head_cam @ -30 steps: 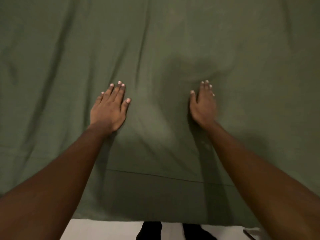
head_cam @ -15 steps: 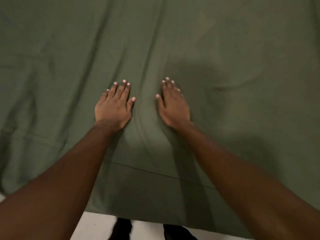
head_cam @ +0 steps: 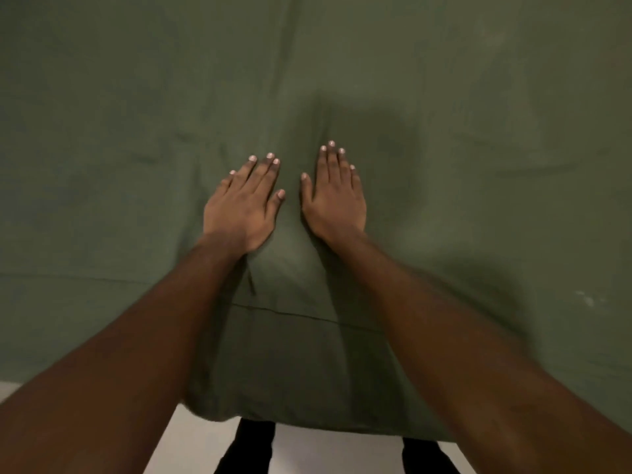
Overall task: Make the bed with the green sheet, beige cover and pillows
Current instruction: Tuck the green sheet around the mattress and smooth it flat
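Sheet [head_cam: 478, 97] lies spread out flat and fills almost the whole view, its near edge hanging down toward the pale floor [head_cam: 325, 453] in front of the person's dark-clad legs [head_cam: 253, 449]. By the look of it, this first layer is on but not finished. Soft creases run away from the near edge, one fold carries on from between the two hands, and the overhang at the near edge looks untucked. No other bedding shows, so the remaining layers seem left to do. Both hands lie on the sheet a little way in from the near edge, past a stitched seam [head_cam: 307, 316] that runs along it. The left hand [head_cam: 241, 206] is flat, palm down, fingers straight and close together, gripping nothing. The right hand [head_cam: 337, 200] is just beside it, likewise flat and pressing the cloth, with the thumbs near each other. The sheet lies under both palms and reaches well beyond them, away from the near edge and to either side.
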